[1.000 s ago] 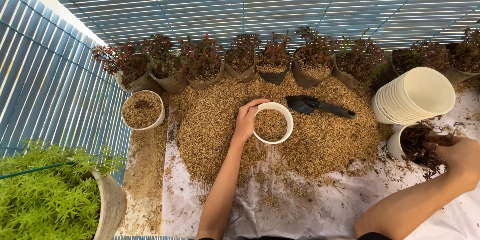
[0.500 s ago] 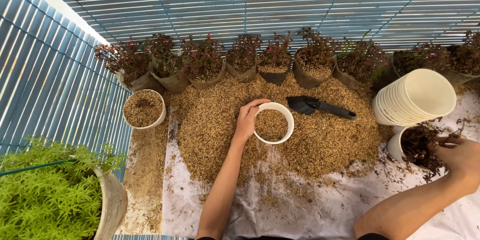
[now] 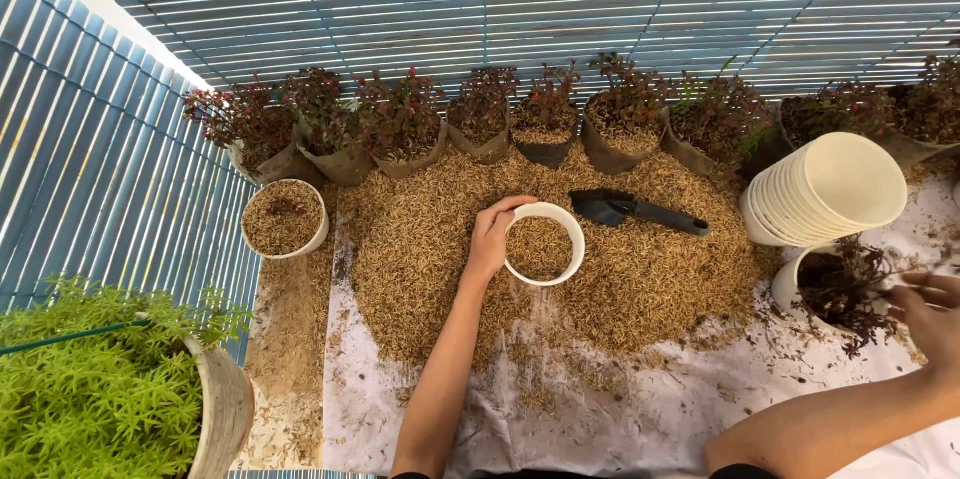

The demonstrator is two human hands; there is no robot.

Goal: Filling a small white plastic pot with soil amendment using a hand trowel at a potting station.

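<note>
My left hand (image 3: pixel 492 239) grips the rim of a white pot (image 3: pixel 573 231) filled with rice husk, standing on the husk pile (image 3: pixel 420 239). My right hand (image 3: pixel 932 311) is at the far right, fingers on a dark-leaved plant (image 3: pixel 848 284) that sits in a white pot (image 3: pixel 786 284). A black scoop (image 3: pixel 632 210) lies on the husk just right of the filled pot.
A stack of white pots (image 3: pixel 830 189) lies on its side at the right. Another husk-filled pot (image 3: pixel 283 219) stands at the left. A row of red-leaved seedlings in bags (image 3: pixel 480 119) lines the back. A green plant in a pot (image 3: pixel 90 399) is at bottom left.
My right hand has shifted slightly at the plant in the right-hand pot. My left hand stays on the filled pot's rim.
</note>
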